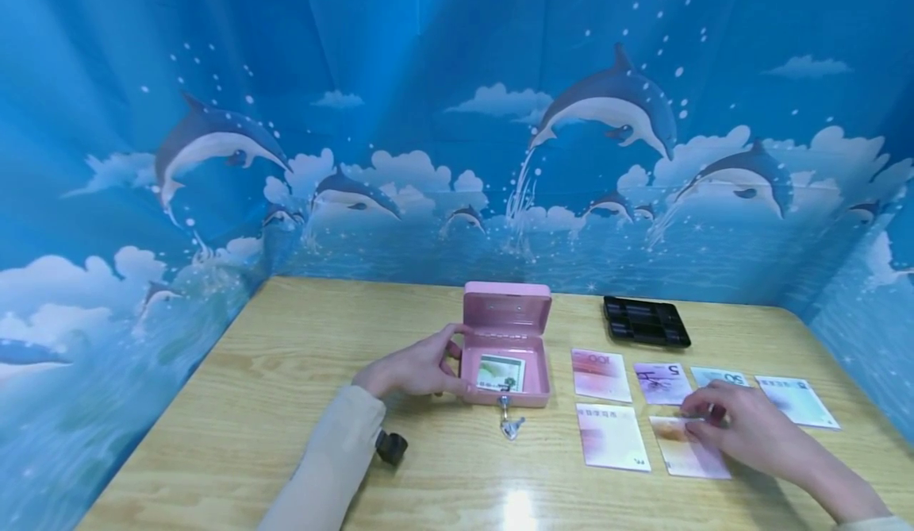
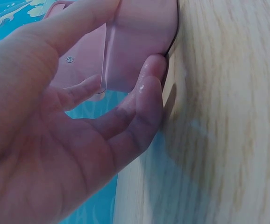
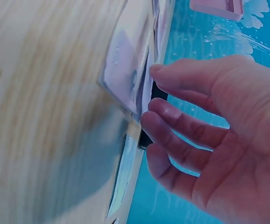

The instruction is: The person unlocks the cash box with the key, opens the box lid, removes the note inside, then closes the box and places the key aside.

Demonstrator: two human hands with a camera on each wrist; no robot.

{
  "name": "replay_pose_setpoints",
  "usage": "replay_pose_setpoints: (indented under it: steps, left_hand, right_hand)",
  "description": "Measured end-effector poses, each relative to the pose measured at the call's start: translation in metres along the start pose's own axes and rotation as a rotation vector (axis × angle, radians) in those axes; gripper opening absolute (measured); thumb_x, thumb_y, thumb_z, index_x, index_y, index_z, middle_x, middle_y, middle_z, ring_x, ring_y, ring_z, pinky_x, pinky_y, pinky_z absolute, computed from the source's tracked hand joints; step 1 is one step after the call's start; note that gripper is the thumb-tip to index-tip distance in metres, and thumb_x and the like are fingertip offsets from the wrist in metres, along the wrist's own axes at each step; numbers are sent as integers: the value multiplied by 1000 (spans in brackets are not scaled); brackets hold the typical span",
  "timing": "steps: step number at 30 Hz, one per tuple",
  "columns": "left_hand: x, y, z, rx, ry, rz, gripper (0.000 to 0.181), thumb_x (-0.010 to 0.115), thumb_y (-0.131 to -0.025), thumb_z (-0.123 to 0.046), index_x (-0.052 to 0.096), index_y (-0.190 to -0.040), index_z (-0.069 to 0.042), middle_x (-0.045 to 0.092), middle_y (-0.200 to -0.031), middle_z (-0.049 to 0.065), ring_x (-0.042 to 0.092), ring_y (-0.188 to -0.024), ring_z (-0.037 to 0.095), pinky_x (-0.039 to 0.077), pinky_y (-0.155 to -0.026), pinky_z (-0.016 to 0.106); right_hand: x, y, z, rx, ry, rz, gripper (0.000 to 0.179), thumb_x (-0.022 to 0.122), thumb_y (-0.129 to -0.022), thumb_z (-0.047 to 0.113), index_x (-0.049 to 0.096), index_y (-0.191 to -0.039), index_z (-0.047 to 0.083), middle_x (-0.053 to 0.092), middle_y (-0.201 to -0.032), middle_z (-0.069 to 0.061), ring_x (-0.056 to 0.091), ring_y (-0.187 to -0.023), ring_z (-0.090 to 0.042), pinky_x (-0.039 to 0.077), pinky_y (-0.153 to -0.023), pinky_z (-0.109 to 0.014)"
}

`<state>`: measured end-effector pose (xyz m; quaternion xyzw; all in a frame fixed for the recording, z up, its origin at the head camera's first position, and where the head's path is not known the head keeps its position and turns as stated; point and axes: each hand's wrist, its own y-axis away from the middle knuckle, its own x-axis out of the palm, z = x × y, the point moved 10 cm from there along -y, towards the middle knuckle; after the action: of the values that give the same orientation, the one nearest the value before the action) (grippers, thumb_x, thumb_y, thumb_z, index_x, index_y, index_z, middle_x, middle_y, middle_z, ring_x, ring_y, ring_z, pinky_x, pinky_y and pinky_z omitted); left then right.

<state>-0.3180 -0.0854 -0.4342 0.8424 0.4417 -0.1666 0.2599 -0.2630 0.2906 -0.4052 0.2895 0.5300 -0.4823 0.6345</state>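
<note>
Nearest, to the front right of the pink cash box (image 1: 487, 398), a person's right hand (image 1: 753, 428) reaches over an orange-and-violet note (image 1: 683, 449), fingers loosely bent and tips apart; whether they touch the paper cannot be told. A pale note (image 1: 612, 437) lies between that hand and the box. Keys (image 1: 510, 426) hang at the box's front. At its left side, the left hand (image 1: 420, 364) grips, thumb at the front corner. The box stands open, a green note (image 1: 500, 372) inside. Farther right of it lie a 100 note (image 1: 601, 375), among others, and, behind them, a black tray (image 1: 646, 323). Picking up a note looks to be the step in hand; the next move seems to call for a pinch at its edge, the box held steady.
</note>
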Motion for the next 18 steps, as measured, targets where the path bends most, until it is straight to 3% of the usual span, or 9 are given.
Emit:
replay_pose_setpoints:
  steps: [10,18]
  left_hand:
    - [0,0,0,11,10,5,94,86,-82,-28,30,-157,-25,56,-131,9,65,-94,18,60,-76,34]
    - [0,-1,1,9,11,5,94,86,-82,-29,30,-157,-26,56,-131,9,65,-93,18,60,-76,34]
  right_hand:
    - [-21,-7,20,-83,-56,-157,21,84,-80,10,77,-98,18,72,-85,14,54,-71,12,45,-53,-19]
    - [-27,-22,40,-20,-145,-103,17,77,-91,21,76,-108,18,72,-91,14,57,-77,10,51,-57,-19]
